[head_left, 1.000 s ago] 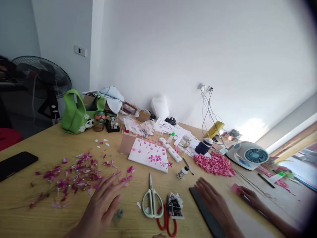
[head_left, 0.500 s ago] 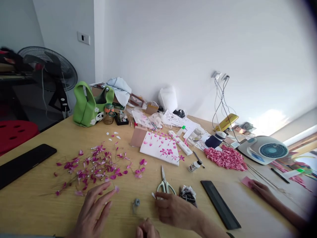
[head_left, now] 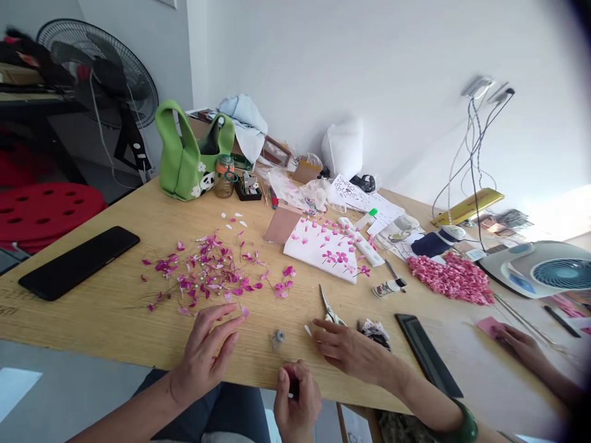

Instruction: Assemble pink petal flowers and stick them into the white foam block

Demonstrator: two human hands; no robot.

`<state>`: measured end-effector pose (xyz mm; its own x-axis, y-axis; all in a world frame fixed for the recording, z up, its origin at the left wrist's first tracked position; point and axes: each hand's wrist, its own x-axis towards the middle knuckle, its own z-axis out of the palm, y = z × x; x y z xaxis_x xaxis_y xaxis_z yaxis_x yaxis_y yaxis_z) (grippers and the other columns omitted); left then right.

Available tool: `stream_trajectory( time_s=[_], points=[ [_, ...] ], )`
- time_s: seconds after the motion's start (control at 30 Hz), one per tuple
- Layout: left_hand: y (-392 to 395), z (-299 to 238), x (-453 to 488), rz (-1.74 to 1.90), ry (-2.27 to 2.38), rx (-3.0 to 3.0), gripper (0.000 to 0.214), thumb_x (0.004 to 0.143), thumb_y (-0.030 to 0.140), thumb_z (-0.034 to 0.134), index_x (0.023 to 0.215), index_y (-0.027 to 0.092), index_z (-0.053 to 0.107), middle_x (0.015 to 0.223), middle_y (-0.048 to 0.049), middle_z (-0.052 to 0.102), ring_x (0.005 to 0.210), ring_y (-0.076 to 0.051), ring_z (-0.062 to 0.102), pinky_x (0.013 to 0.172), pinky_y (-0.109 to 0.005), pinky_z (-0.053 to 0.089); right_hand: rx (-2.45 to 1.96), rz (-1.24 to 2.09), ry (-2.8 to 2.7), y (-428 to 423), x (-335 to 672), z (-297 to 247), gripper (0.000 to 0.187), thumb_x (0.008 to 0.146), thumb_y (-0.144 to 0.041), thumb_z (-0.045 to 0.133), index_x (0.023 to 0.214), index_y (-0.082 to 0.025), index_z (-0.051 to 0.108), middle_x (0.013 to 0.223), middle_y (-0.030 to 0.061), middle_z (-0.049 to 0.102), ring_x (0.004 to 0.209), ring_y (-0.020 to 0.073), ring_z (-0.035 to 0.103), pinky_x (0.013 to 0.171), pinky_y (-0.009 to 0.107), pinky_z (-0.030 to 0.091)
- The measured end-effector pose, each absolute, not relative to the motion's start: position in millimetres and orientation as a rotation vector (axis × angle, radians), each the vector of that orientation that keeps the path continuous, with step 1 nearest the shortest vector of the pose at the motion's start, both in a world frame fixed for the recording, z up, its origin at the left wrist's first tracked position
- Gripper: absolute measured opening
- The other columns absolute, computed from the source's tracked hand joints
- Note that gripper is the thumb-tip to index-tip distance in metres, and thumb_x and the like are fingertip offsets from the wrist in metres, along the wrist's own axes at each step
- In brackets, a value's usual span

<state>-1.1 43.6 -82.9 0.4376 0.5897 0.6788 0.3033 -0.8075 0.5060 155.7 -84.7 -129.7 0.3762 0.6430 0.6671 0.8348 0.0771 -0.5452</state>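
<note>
My left hand [head_left: 207, 344] is held over the near table edge, fingers apart. A pale pink petal [head_left: 244, 312] is at its fingertips; I cannot tell whether it is held. My right hand [head_left: 298, 397] is closed at the table edge, thumb against curled fingers. A tiny white bit shows there, but what it grips is mostly hidden. Between and beyond my hands sits a small grey spool [head_left: 279, 336]. Magenta wired petals [head_left: 207, 274] are spread beyond my left hand. A white block [head_left: 318, 249] with pink petals and flowers on it lies farther back.
From the right, another person's hand [head_left: 353, 349] partly covers the scissors [head_left: 330, 307]; a hand farther right holds pink paper [head_left: 487, 327]. A black phone [head_left: 80, 261] lies left, a dark long case [head_left: 427, 351] right. A small bottle [head_left: 388, 287] and pink pile [head_left: 450, 280] stand beyond.
The view has tilted down and turned, so the tabletop appears higher and my lap and forearm show. My hands keep nearly the same places relative to the spool.
</note>
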Motion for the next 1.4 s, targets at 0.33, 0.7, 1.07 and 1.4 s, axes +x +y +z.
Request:
stream_trajectory(
  time_s=[0.33, 0.7, 1.07, 1.4],
  points=[
    [44.8, -83.5, -2.2, 1.307, 0.763, 2.323, 0.034, 0.082, 0.003, 0.050, 0.113, 0.019, 0.055, 0.118, -0.0116, 0.049, 0.108, -0.022, 0.049, 0.088, -0.035, 0.046, -1.948, -0.185, -1.290, -70.7, 165.7, -114.6, 0.022, 0.096, -0.024, 0.037, 0.106, -0.017, 0.055, 0.079, 0.0066, 0.060, 0.070, 0.0183, 0.061, 0.060, 0.027, 0.046],
    [48.0, -87.1, -0.3, 1.249, 0.749, 2.294, 0.038, 0.083, 0.002, 0.049, 0.116, 0.020, 0.054, 0.118, -0.0109, 0.049, 0.109, -0.022, 0.048, 0.087, -0.035, 0.047, -2.276, 0.068, -1.603, -55.3, 175.5, -100.7, 0.026, 0.095, -0.018, 0.032, 0.109, -0.020, 0.054, 0.090, 0.0060, 0.058, 0.064, 0.0185, 0.061, 0.051, 0.027, 0.041],
    [49.9, -77.9, 4.4, 1.243, 0.774, 2.080, 0.030, 0.085, 0.009, 0.049, 0.111, 0.022, 0.058, 0.111, -0.0084, 0.056, 0.106, -0.020, 0.052, 0.091, -0.035, 0.043, -1.855, 0.259, -1.320, -55.0, 177.1, -88.1, 0.022, 0.093, -0.023, 0.038, 0.106, -0.021, 0.056, 0.089, 0.0051, 0.056, 0.077, 0.0172, 0.058, 0.066, 0.028, 0.047],
    [48.4, -39.5, 31.5, 0.556, 0.664, 1.078, 0.029, 0.077, 0.038, 0.064, 0.096, 0.015, 0.066, 0.080, -0.0047, 0.069, 0.070, -0.014, 0.057, 0.062, -0.023, 0.041, -1.452, 0.459, -1.230, -52.0, 158.9, -66.7, 0.023, 0.092, -0.023, 0.044, 0.111, -0.026, 0.058, 0.100, 0.0059, 0.047, 0.093, 0.0182, 0.050, 0.075, 0.031, 0.047]
  ],
)
